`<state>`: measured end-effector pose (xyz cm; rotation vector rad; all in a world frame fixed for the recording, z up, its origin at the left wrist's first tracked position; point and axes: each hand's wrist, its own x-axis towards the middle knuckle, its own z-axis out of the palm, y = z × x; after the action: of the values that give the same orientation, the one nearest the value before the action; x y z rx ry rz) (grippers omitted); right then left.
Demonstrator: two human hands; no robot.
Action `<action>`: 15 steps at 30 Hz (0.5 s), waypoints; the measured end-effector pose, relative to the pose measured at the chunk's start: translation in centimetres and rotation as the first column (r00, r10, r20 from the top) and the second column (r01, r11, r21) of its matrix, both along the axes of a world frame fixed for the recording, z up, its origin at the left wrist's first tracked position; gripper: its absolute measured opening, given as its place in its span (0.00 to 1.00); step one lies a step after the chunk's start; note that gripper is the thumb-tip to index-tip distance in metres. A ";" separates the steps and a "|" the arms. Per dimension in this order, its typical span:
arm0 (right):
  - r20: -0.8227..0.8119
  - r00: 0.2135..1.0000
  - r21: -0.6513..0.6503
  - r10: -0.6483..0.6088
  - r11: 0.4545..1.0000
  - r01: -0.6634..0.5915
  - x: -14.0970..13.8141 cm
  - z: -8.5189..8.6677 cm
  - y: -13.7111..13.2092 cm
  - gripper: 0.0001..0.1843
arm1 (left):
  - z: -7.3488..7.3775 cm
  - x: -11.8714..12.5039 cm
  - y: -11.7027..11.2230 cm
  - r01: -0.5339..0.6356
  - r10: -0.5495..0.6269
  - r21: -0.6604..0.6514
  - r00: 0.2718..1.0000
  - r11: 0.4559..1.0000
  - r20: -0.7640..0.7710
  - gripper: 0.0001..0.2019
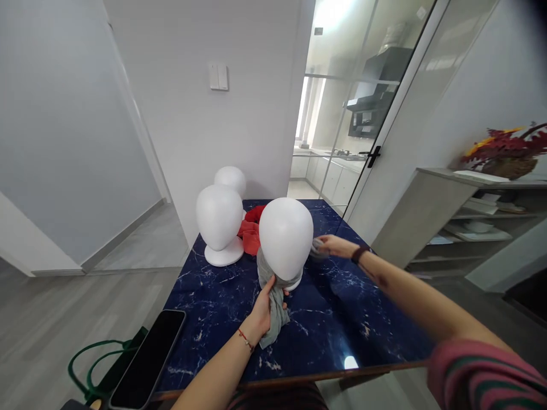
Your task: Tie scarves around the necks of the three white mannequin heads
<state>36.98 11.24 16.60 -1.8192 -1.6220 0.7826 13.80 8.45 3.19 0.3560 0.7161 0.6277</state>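
A white foam mannequin head [286,236] stands upright on the blue marbled table [325,319], right in front of me. Round its neck goes a grey scarf [277,319], whose near end hangs down onto the table. My left hand [264,310] is closed on that end, just below the chin of the head. Off to the right of the neck, my right hand [331,246] pinches another grey part of the scarf. The stretch of cloth behind the head is hidden.
Two more white mannequin heads, a nearer one [219,219] and a farther one [231,181], stand at the back left. Red cloth [251,230] lies beside them. A black phone [149,359] rests at the table's left edge, by a green-handled bag [115,364].
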 end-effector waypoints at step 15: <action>-0.884 0.385 -0.325 -0.264 0.940 -0.102 -8.5 -14.0 -21.2 0.22 | -0.3 0.2 0.3 0.094 -0.094 -0.010 0.992 0.996 -0.081 0.25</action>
<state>28.44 -9.99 2.61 -1.1537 -0.6228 1.7176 13.98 8.75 2.92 0.4094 0.7746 0.5241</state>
